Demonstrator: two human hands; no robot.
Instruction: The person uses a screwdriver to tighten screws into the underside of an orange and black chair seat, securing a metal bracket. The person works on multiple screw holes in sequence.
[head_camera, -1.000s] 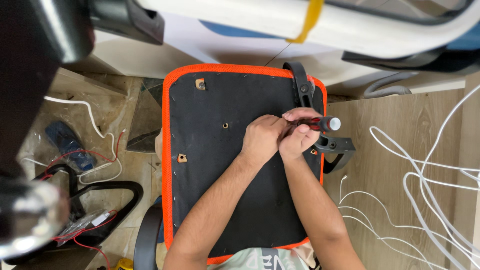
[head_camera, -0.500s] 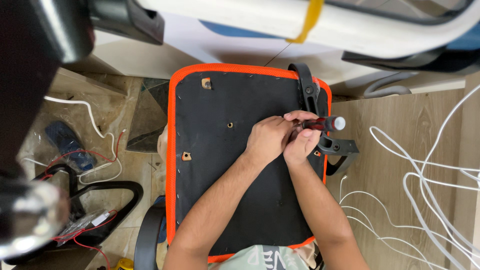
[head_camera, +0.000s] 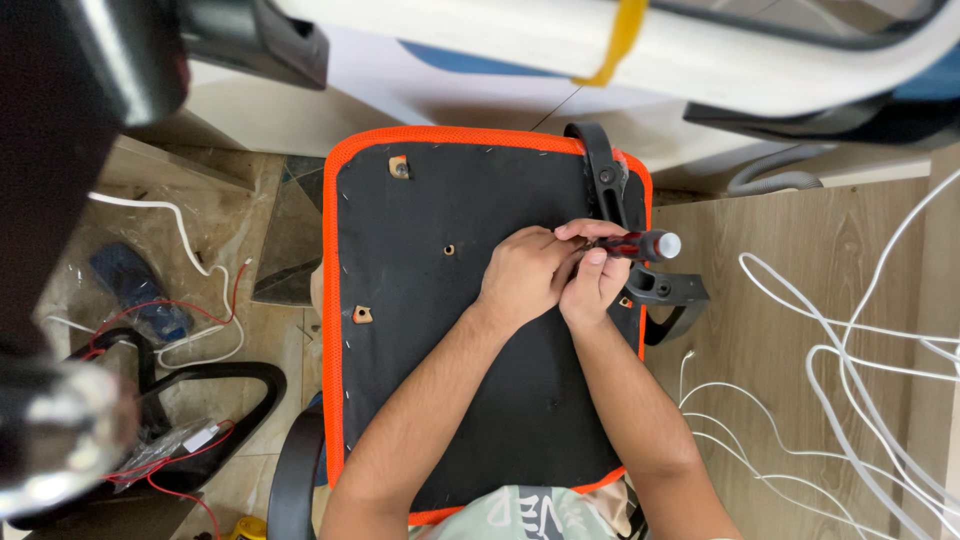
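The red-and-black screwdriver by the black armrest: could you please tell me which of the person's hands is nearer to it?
Right. The right hand is wrapped around the screwdriver, its handle jutting out to the right. The left hand sits just left of it, pressed against the right hand over the black seat underside.

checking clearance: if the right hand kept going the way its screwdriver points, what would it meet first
The right hand holds a red and black screwdriver whose butt points right; the tip is hidden under the left hand. Going leftward, it would likely meet the black chair seat underside first, though depth is unclear.
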